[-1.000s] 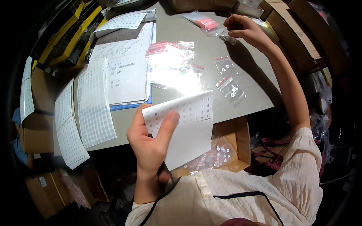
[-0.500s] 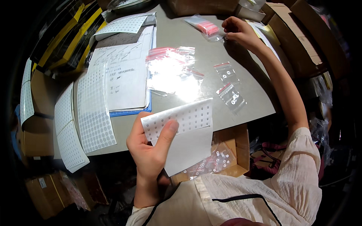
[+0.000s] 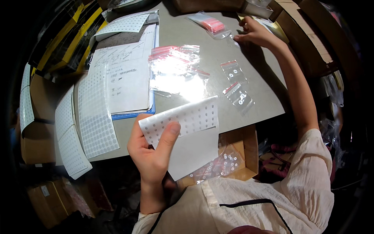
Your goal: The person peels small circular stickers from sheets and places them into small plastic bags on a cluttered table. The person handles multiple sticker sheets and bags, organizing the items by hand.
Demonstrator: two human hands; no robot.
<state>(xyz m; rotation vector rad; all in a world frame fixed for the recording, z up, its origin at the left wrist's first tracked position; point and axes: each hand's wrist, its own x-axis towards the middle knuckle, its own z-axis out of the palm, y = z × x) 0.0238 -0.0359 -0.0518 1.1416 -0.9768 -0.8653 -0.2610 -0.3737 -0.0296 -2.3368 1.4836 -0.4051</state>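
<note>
My left hand (image 3: 154,154) is closed on a folded white label sheet (image 3: 194,117), its thumb pressing on the rows of small printed marks. The sheet's plain white part hangs below the fold, over the table's near edge. At the far right of the table, my right hand (image 3: 257,33) has its fingers bent but apart. Its lowest fingertip is at a small clear plastic piece (image 3: 233,40), whose kind I cannot make out. Left of that lies a clear pouch (image 3: 210,25) of red-edged bags. Nearer me are two zip bags (image 3: 233,73) with white rings inside.
A shiny pile of red-edged zip bags (image 3: 175,74) lies mid-table, beside a clipboard (image 3: 130,70) with papers. More label sheets (image 3: 99,128) hang at the left edge. Below the near edge, an open cardboard box (image 3: 249,156) holds bags of rings. Cartons (image 3: 304,31) stand far right.
My right hand has moved slightly right, away from the pouch, and its fingers have spread. The clear piece beneath it shows more plainly. My left hand with the label sheet has shifted slightly left.
</note>
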